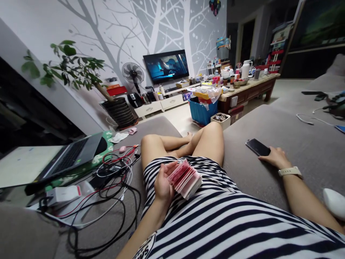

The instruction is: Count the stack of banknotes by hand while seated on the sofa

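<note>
On my lap, my left hand (164, 181) holds a thick stack of pink-and-white cards (185, 179). The cards fan apart at the top, and my fingers reach along the far side of the stack; my thumb is hard to make out. Out to the right, my right hand (275, 157) grips the near end of a black smartphone (257, 147) at the sofa surface. The phone's dark screen faces up. Whether the phone is lifted or rests on the sofa, I cannot tell.
A laptop (72, 154) and a tangle of cables (115, 176) lie on the left. A white rounded object (334, 203) sits by my right forearm. Ahead stand a blue bin (202, 110), a small white bin (222, 120) and a cluttered table (250, 91).
</note>
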{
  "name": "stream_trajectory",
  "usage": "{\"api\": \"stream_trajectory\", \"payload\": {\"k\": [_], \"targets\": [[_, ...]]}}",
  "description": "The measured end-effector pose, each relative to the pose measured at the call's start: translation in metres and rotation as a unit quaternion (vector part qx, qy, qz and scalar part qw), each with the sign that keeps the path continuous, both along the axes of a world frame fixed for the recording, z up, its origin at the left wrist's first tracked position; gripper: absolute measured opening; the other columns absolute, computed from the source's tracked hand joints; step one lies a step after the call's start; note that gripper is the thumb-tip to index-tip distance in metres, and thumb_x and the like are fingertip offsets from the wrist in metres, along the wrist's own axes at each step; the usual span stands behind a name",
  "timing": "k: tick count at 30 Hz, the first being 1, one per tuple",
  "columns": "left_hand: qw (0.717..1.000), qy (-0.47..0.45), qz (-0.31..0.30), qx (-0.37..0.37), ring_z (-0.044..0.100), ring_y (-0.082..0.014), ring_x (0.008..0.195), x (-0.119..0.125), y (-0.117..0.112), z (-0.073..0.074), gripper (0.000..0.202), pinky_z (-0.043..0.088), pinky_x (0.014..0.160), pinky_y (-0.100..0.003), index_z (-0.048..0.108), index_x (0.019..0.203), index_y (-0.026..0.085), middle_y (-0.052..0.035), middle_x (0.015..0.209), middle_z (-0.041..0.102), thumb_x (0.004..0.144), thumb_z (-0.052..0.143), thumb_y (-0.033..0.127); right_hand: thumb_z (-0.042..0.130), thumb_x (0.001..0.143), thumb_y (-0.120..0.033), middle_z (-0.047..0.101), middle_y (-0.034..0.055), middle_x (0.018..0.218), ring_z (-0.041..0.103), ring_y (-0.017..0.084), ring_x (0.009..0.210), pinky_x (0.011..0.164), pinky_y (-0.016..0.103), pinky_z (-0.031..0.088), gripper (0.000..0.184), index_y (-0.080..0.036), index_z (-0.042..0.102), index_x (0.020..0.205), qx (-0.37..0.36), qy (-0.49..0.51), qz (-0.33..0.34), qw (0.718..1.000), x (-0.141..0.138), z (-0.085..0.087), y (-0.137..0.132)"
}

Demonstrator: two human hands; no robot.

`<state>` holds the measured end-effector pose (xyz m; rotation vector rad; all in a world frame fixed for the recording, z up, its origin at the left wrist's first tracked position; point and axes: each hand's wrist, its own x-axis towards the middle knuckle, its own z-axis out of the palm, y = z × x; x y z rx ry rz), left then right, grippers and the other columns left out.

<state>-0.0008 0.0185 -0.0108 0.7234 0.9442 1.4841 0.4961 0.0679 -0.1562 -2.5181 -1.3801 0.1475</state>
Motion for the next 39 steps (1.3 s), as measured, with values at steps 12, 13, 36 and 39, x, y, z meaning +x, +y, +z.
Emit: {"api": "stream_trajectory", "payload": {"k": [12,13,36,39], "targets": [[1.000,0.007,0.007,-0.007,0.068,-0.0249,0.086,-0.003,0.000,0.001,0.042,0.051,0.083,-0.037,0.069,0.085,0.010,-0.0118,0.083,0.072,0.076,0.061,0.051,0.064,0.062,-0.067,0.045,0.0224,0.123,0.047,0.040,0.116,0.090,0.051,0.041,0.086,-0.014,0.046,0.128,0.019,0.037,-0.021,0.999,-0.110,0.025,0.049],[1.000,0.010,0.006,-0.008,0.068,-0.0249,0.086,-0.004,0.001,0.001,0.042,0.051,0.083,-0.037,0.069,0.085,0.010,-0.0118,0.083,0.072,0.077,0.060,0.050,0.063,0.063,-0.068,0.045,0.0225,0.123,0.047,0.040,0.115,0.090,0.052,0.041,0.086,-0.014,0.046,0.128,0.019,0.036,-0.027,0.999,-0.111,0.026,0.050],[0.998,0.042,0.003,-0.048,0.067,-0.0261,0.093,0.002,0.006,0.010,0.035,0.053,0.084,-0.041,0.068,0.088,0.013,-0.0099,0.086,0.072,0.084,0.051,0.044,0.069,0.074,-0.024,0.039,0.0063,0.142,0.035,0.031,0.126,0.101,0.046,0.027,0.050,-0.034,0.056,0.122,-0.086,-0.039,0.289,0.953,-0.066,0.084,0.081],[0.998,0.043,0.005,-0.047,0.067,-0.0259,0.093,0.002,0.007,0.010,0.035,0.053,0.084,-0.041,0.068,0.087,0.013,-0.0102,0.086,0.072,0.084,0.050,0.044,0.047,0.091,-0.023,0.036,0.0125,0.144,0.036,0.031,0.126,0.099,0.046,0.027,0.041,-0.030,0.047,0.131,-0.006,-0.057,0.189,0.980,-0.083,0.087,0.086]]}}
